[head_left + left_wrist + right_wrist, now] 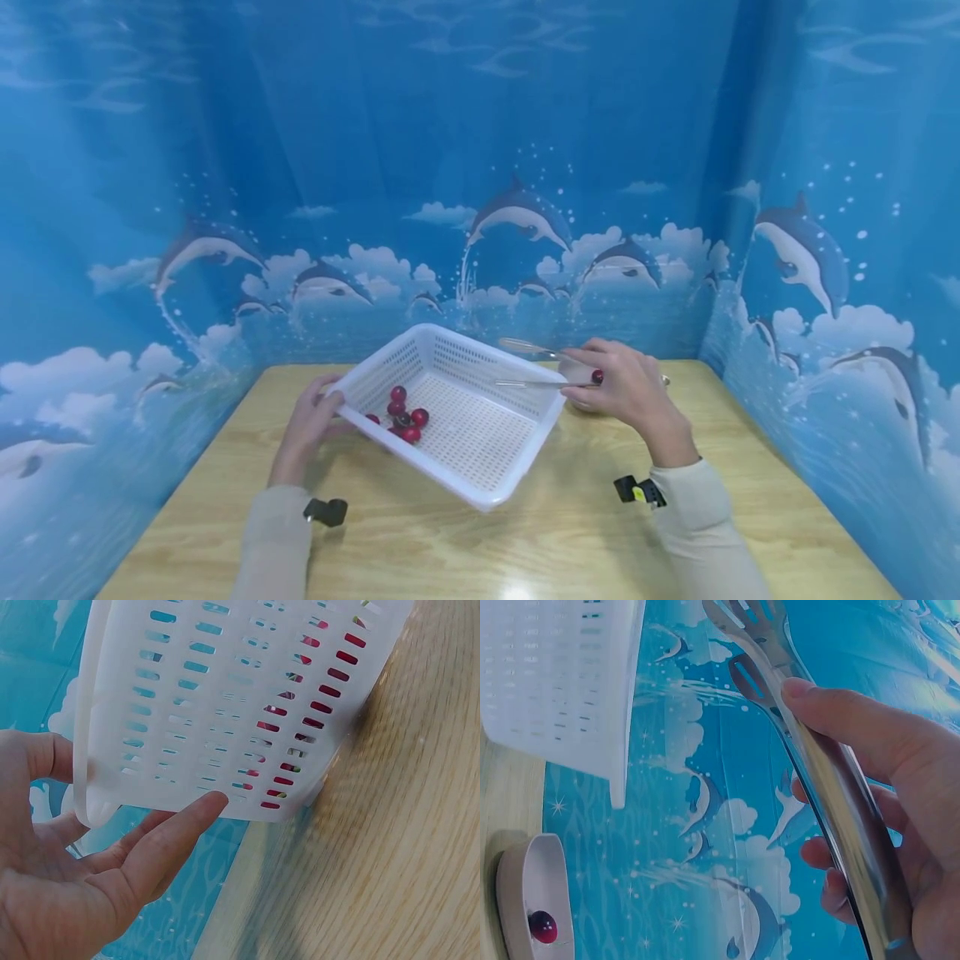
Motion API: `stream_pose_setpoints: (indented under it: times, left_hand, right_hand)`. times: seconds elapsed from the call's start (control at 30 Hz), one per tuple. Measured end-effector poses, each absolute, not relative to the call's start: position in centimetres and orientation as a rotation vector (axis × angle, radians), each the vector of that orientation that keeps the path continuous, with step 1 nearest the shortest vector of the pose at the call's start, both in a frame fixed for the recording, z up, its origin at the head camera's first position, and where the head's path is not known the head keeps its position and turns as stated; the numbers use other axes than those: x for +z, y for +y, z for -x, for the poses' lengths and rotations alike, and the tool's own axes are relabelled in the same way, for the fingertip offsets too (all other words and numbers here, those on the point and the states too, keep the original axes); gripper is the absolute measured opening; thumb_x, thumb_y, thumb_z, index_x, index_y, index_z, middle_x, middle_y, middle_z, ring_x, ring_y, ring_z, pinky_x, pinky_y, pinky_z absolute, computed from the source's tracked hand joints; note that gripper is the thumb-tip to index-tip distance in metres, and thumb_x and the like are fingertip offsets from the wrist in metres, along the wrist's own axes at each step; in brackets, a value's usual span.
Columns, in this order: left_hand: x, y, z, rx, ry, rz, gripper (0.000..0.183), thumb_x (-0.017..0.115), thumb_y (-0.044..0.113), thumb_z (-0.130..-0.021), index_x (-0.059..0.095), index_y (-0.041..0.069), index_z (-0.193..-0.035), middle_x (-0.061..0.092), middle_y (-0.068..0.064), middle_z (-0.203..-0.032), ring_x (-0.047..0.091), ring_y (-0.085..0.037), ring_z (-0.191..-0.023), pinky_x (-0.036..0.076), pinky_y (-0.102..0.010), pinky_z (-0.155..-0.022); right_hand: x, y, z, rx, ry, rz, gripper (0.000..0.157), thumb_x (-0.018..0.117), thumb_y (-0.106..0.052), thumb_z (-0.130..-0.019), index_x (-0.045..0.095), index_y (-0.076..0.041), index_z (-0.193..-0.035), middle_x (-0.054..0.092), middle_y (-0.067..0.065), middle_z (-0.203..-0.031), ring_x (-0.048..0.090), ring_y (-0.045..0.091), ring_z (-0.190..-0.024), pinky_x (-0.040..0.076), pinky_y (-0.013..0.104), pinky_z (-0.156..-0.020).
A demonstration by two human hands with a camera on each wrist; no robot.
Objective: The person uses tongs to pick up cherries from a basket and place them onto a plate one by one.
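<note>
- Cherries (397, 407) are bunched in the left end of the basket (468, 425); easily spilled if it's tipped more.
- Basket's held only there by the left grip (303, 427), so twisting's possible.
- Tongs (836, 799) are held in the right grip (633, 387); bowl (514, 877) might be knocked.

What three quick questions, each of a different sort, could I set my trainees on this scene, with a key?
1. Short answer: which hand holds the metal tongs?
2. True or false: the left hand grips the white basket by its edge.
3. Count: in the right wrist view, how many cherries show in the small bowl?

Key:
1. The right hand.
2. True.
3. One.
</note>
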State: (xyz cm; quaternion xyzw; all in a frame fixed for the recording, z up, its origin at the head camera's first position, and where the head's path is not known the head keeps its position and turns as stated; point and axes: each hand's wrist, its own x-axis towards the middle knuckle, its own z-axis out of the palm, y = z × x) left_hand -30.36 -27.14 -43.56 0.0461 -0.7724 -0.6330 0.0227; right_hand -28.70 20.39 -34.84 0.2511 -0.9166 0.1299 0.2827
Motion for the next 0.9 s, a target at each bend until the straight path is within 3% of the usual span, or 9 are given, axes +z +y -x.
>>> stream_pose_setpoints:
  times: [0.4,0.53,0.7,0.9]
  left_hand:
    - [-43.4,-27.2,30.3,-1.96,-2.401,-0.156,0.056,0.041,0.013,-0.104,0.031,0.005,-0.159,0.044,-0.033,-0.147,0.064,-0.024,-0.109,0.06,-0.053,-0.104]
    - [-43.4,-27.1,30.2,-1.954,-2.398,-0.143,0.055,0.041,0.013,-0.104,0.032,0.006,-0.158,0.044,-0.033,-0.147,0.064,-0.023,-0.109,0.06,-0.053,-0.104]
    - [-43.4,-27.0,30.2,-1.956,-2.395,-0.145,0.055,0.041,0.013,-0.104,0.033,0.006,-0.158,0.045,-0.033,-0.145,0.066,-0.016,-0.1,0.061,-0.053,-0.103]
    - [-43.5,-26.9,30.3,-1.949,-2.391,-0.167,0.054,0.041,0.014,-0.104,0.034,0.007,-0.157,0.047,-0.031,-0.142,0.066,-0.014,-0.097,0.062,-0.052,-0.102]
  right_hand:
    - [-33.2,17.4,29.8,0.24,-2.51,-0.808,0.05,0.085,-0.048,-0.08,0.075,-0.028,-0.125,0.075,0.001,-0.12,0.072,0.02,-0.085,0.035,0.018,-0.041]
    - [-32.9,16.3,30.4,0.221,-2.554,-0.849,0.05,0.084,-0.047,-0.082,0.074,-0.029,-0.128,0.074,-0.001,-0.12,0.071,0.019,-0.087,0.036,0.02,-0.043]
    - [-32.6,15.0,31.2,0.181,-2.58,-0.903,0.049,0.085,-0.046,-0.081,0.074,-0.031,-0.127,0.073,-0.004,-0.114,0.069,0.016,-0.088,0.045,0.019,-0.049]
    - [-32.2,13.5,32.3,0.13,-2.621,-0.933,0.05,0.085,-0.047,-0.081,0.075,-0.029,-0.127,0.073,-0.002,-0.118,0.069,0.017,-0.086,0.046,0.02,-0.046]
